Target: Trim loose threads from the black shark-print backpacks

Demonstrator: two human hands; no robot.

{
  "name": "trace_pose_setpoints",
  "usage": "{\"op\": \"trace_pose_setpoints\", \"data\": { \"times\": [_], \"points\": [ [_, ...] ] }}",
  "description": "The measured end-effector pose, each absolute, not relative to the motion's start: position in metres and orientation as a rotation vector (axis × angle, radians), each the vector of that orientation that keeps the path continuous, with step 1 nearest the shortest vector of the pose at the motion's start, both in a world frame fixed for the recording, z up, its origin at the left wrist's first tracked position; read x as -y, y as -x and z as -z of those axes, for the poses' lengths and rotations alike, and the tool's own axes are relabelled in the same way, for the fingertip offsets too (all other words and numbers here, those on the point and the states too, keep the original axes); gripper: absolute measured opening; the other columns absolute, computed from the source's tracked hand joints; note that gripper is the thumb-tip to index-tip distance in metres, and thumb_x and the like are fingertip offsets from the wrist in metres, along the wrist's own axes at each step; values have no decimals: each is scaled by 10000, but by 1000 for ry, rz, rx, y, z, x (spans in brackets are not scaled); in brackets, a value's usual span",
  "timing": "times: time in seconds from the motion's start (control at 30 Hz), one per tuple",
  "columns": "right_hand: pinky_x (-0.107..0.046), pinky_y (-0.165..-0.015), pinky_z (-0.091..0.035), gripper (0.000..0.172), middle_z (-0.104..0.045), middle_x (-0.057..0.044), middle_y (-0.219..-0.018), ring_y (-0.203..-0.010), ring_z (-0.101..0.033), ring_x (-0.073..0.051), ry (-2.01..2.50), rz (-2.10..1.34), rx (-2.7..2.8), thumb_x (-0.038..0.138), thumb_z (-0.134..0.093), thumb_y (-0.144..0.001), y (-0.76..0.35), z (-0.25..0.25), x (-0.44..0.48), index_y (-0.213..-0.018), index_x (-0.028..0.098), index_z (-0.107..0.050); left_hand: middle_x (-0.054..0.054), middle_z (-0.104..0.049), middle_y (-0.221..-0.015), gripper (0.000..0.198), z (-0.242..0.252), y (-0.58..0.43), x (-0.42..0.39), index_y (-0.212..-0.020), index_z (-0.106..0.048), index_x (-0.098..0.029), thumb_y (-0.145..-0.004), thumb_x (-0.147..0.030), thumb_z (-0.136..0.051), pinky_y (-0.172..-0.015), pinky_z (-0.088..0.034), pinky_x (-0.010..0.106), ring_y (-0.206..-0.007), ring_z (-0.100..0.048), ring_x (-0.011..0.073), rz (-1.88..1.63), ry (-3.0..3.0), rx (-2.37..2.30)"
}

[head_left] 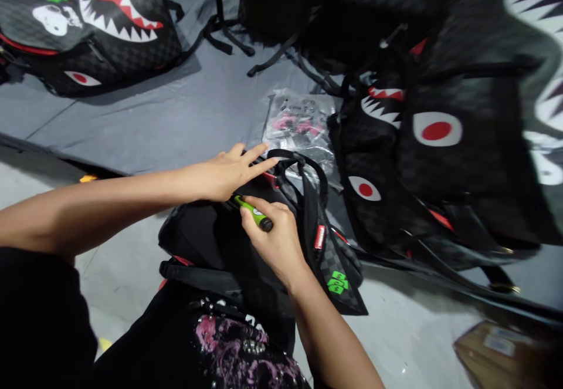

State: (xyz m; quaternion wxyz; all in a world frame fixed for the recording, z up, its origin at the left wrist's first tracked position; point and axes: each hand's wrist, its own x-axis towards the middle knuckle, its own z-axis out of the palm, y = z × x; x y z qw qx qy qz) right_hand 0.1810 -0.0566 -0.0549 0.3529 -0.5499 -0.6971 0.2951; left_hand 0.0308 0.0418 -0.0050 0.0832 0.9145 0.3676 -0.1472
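Note:
A black backpack (211,242) lies in front of me, its strap (308,195) looping up on the right. My left hand (231,171) rests flat on its top edge with the fingers stretched out. My right hand (272,239) is closed round a green and black tool (254,213), a pen or lighter by its shape, whose tip points at the backpack near my left hand.
Several black backpacks with shark-mouth prints lie on a grey sheet (176,113): one at the far left (97,25), a pile on the right (440,142). A clear plastic bag (301,125) lies between them. A cardboard box (505,351) sits at the lower right.

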Motion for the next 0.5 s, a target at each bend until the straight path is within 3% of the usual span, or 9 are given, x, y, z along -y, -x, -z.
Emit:
{"op": "trace_pose_setpoints", "data": {
  "times": [0.27,0.4,0.47,0.5],
  "points": [
    [-366,-888,-520,184,-791,-17,-977,-848,-721,-199,1344,-903,1764,235,-612,-903,-204,15,70,-1012,225,-760,166,-174,-1657,956,12,-14,-28,-1615,-53,-271,-813,-51,-524,-936,-524,456,-1322,-393,369,277,-2801,-1085],
    [-417,-1043,-463,212,-752,-33,-1120,-1071,-688,-220,1232,-432,1547,163,-524,-911,-262,-8,61,-984,232,-711,150,-155,-1664,1038,14,4,-2,-1615,-10,-290,-746,47,-467,-918,-546,486,-1374,-346,406,232,-2802,-1196],
    [-395,-1018,-482,247,-750,-50,-1027,-1013,-697,-216,1452,-209,1498,127,-487,-886,-290,5,35,-953,210,-709,137,-130,-1673,1053,15,9,5,-1614,-8,-305,-729,68,-438,-903,-558,496,-1392,-332,426,220,-2791,-1240],
    [-363,-968,-510,260,-745,-65,-1011,-981,-702,-214,1632,-259,1629,119,-492,-866,-300,17,18,-976,188,-718,135,-125,-1675,1057,16,10,7,-1613,-7,-312,-724,74,-429,-901,-561,501,-1397,-332,431,208,-2787,-1251]
  ]
}}
